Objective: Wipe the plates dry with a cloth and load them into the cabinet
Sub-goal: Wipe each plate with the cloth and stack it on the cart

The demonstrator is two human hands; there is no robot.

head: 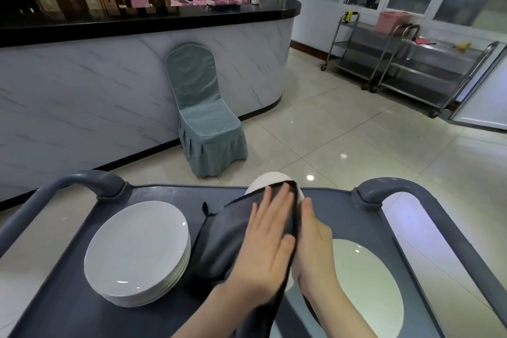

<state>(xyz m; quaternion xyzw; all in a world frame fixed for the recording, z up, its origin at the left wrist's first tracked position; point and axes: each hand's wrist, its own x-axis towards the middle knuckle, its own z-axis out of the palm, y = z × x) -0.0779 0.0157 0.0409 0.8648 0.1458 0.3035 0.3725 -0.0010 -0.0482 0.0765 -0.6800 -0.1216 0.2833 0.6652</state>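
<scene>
A white plate (267, 180) stands on edge over the grey cart (68, 296), mostly wrapped in a dark grey cloth (222, 241). My left hand (267, 239) lies flat with straight fingers, pressing the cloth against the plate's left face. My right hand (315, 239) holds the plate from the right side, fingers behind it and thumb along the rim. A stack of several white plates (137, 250) sits on the cart to the left. One more white plate (365, 282) lies flat on the cart at the right. No cabinet is in sight.
The cart has raised grey handles at its left (82, 181) and right (397, 189) far corners. Beyond it stand a blue-covered chair (203, 118) against a marble-fronted counter (109, 85), and steel trolleys (406, 63) at the far right on a tiled floor.
</scene>
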